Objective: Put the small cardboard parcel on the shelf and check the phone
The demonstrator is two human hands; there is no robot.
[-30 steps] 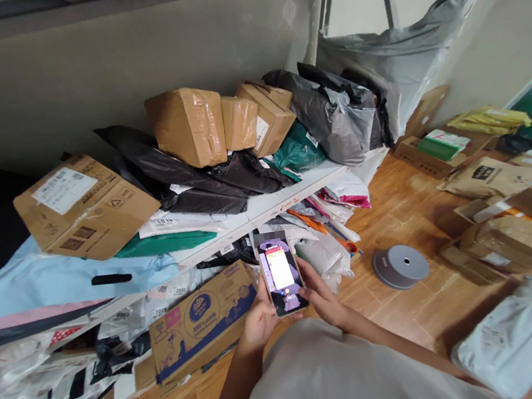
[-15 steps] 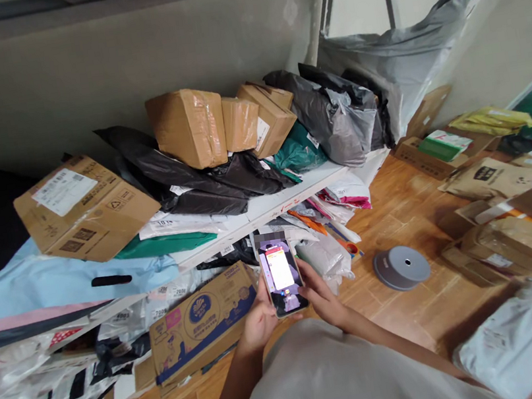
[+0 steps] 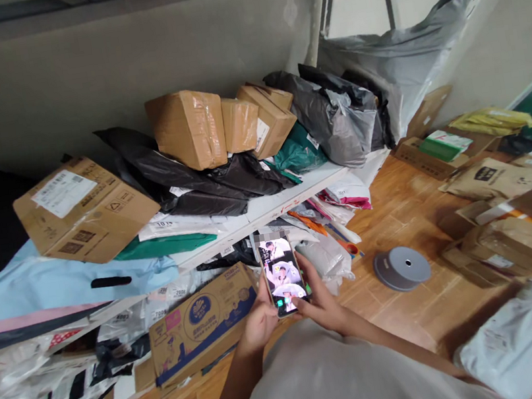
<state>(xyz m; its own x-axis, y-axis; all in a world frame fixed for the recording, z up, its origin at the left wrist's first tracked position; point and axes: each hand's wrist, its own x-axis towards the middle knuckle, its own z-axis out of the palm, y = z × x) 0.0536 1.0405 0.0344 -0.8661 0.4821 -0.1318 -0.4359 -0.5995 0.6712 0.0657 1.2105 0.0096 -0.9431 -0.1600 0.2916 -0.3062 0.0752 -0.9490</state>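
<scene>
Phone (image 3: 283,275) is sitting low over the lap, the left hand (image 3: 260,320) cupping its edge, the right hand (image 3: 322,301) gripping while thumbing; steadying both wrists is helping accurate taps.

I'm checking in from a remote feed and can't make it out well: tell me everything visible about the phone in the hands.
The phone is a slim slab with a lit screen showing small pictures, its top blurred. It is held upright, tilted back toward the camera, above the wooden floor, before the shelf edge. The left hand cups its left side; the right hand holds the right, thumb on the screen's lower part.
</scene>
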